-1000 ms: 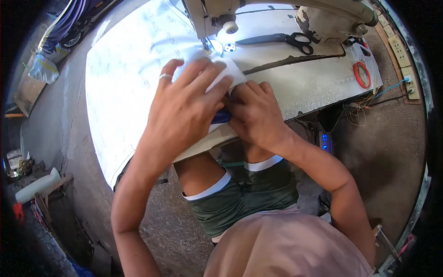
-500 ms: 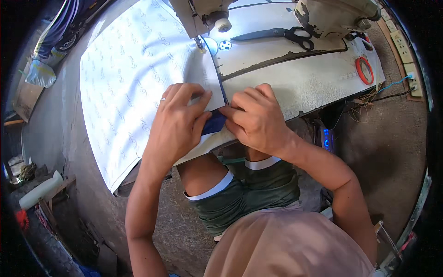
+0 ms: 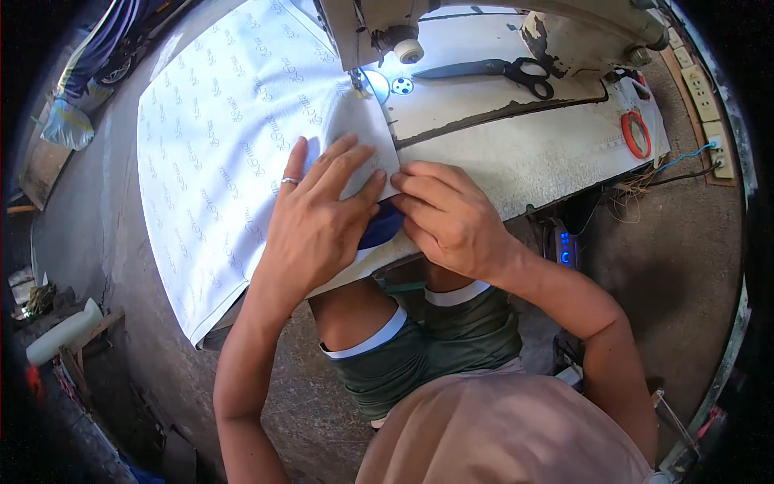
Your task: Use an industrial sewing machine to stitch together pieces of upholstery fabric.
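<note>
A large white fabric piece (image 3: 218, 137) with a repeated script print lies over the left of the sewing table, dark blue fabric (image 3: 381, 226) showing at its near right corner. Its right edge runs up to the presser foot (image 3: 357, 81) of a sewing machine (image 3: 359, 32). My left hand (image 3: 322, 214) rests on the white side with fingers spread, its thumb near the right edge. Beside it, my right hand (image 3: 447, 214) pinches the edge of the fabric between thumb and fingers. The fingertips hide the exact pinched spot.
Black-handled scissors (image 3: 492, 73) lie on the machine bed, behind a red ring-shaped thing (image 3: 635, 135) at the table's right end. Power sockets (image 3: 705, 93) with cords line the right side. A blue-lit box (image 3: 566, 248) sits below the tabletop (image 3: 500, 169).
My left fingers have gone from curled to spread out on the fabric. The right hand keeps its pinch at the edge. Less of the blue edge shows between the hands and the presser foot.
</note>
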{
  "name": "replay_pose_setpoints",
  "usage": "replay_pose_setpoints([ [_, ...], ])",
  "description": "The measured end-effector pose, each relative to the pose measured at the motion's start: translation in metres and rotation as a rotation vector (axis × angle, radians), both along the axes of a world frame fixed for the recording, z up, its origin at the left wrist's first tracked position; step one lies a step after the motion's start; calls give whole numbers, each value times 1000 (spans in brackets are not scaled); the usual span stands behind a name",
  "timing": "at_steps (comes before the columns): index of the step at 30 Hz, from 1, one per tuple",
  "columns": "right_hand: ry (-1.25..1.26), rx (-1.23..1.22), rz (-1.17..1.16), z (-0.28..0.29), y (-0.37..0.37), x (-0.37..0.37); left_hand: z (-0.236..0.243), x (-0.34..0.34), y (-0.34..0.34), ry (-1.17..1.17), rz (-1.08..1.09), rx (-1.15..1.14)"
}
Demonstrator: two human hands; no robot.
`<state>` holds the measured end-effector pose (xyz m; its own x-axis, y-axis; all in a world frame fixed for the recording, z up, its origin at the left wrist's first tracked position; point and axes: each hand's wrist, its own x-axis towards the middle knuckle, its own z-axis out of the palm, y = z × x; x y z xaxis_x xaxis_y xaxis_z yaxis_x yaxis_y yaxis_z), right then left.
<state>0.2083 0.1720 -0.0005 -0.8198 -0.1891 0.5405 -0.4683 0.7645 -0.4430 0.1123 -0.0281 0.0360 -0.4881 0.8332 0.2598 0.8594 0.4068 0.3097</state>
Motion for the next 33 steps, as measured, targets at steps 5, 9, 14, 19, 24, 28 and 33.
replay_pose_setpoints([
  [5, -32, 64, 27, 7, 2, -4, -4, -5, 0, 19, -22, -12],
  [9, -55, 98, 41, 12, 8, -9, -9, -8, 5, 23, -25, -4],
  [14, -57, 114, 71, 11, 16, -22, -13, -17, 9, 25, -10, 26],
  [19, -33, 118, 98, 6, 22, -38, -13, -29, 11, 38, 17, 38],
  [24, 13, 125, 83, 2, 27, -56, -16, -45, 15, 118, 29, 58],
  [28, 35, 120, 56, 2, 28, -59, -20, -56, 16, 110, 34, 113],
  [33, -12, 101, 23, 2, 30, -51, -26, -66, 13, -109, 46, 210],
])
